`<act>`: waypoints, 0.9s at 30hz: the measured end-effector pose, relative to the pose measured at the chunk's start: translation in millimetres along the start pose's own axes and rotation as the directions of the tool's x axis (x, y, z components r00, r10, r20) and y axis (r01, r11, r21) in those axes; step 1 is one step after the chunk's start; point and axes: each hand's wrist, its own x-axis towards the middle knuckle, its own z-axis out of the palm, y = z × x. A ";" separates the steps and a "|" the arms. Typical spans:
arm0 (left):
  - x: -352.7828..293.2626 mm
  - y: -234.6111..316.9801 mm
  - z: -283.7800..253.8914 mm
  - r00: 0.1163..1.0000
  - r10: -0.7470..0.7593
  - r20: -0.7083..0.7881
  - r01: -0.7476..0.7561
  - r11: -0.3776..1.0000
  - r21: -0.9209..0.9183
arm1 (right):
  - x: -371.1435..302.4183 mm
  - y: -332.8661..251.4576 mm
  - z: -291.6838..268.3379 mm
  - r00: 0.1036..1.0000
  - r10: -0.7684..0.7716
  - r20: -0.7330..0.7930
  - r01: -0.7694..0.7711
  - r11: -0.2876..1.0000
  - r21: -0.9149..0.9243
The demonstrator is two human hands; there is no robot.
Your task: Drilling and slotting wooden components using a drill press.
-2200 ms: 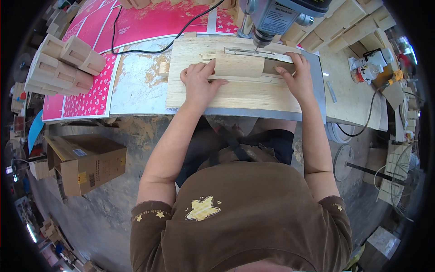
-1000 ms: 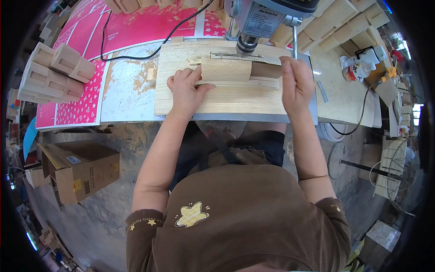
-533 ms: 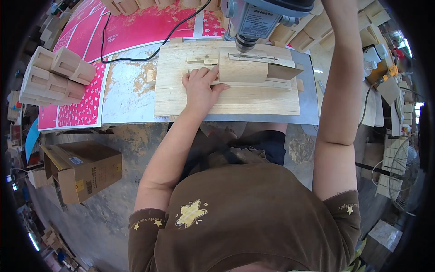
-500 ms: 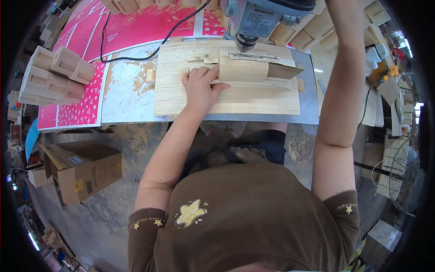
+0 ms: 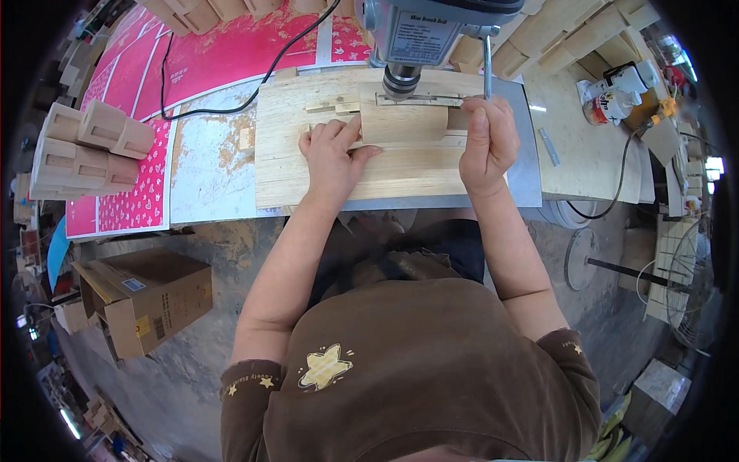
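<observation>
In front of me, a pale curved wooden block lies in a jig on a flat wooden board. My left hand is closed at the block's left end, fingers behind and thumb along the near side. Above the block hangs a grey bench drill, its metal chuck low over the block's far side; the bit's tip cannot be made out. My right hand is wrapped round the lower end of the drill's metal lever, right of the block, hiding the block's right end.
Stacked wooden pieces stand at the table's left on a pink sheet. A black cable crosses behind the board. More wooden pieces line the far side. Bottles and a small light-blue stick are at right. A cardboard box sits on the floor.
My right hand has come down from the upper right, gripping the drill lever, which now points downward. The chuck sits lower over the block. My left hand stays at the block's left end.
</observation>
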 end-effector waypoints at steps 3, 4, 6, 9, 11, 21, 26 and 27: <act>1.0 -0.5 0.4 1.000 -0.011 0.012 0.010 1.000 0.011 | 4.0 -0.6 -4.1 0.999 -0.034 0.015 0.034 0.999 0.011; 1.3 -0.3 0.7 1.000 -0.010 0.015 0.010 1.000 0.015 | 8.2 -1.4 -8.4 0.997 -0.063 0.048 0.064 0.998 -0.010; 0.7 -0.6 0.4 1.000 -0.015 0.015 0.014 1.000 0.023 | 29.9 -5.3 -19.1 0.976 -0.216 -0.007 0.216 0.976 0.036; -1.8 -2.6 -1.6 1.000 -0.015 -0.006 0.016 0.999 0.029 | 96.6 -41.1 -32.2 0.989 0.145 -0.030 -0.148 0.979 -0.142; 1.5 -0.3 -4.4 0.999 -0.043 0.033 0.043 0.999 0.005 | 150.9 -40.0 -19.2 0.983 0.170 -0.067 -0.178 0.974 -0.140; 19.8 1.4 2.0 0.965 -0.192 0.176 0.249 0.877 -0.410 | 138.7 28.8 -33.2 0.947 0.257 0.191 -0.247 0.966 -0.079; 23.7 2.8 -11.3 0.965 -0.147 0.216 0.241 0.823 -0.514 | 23.9 48.0 -27.3 0.870 0.041 0.491 0.130 0.942 -0.308; 19.4 -0.2 -14.6 0.964 -0.155 0.217 0.248 0.823 -0.511 | 14.8 36.9 -26.6 0.830 0.151 0.537 0.078 0.922 -0.380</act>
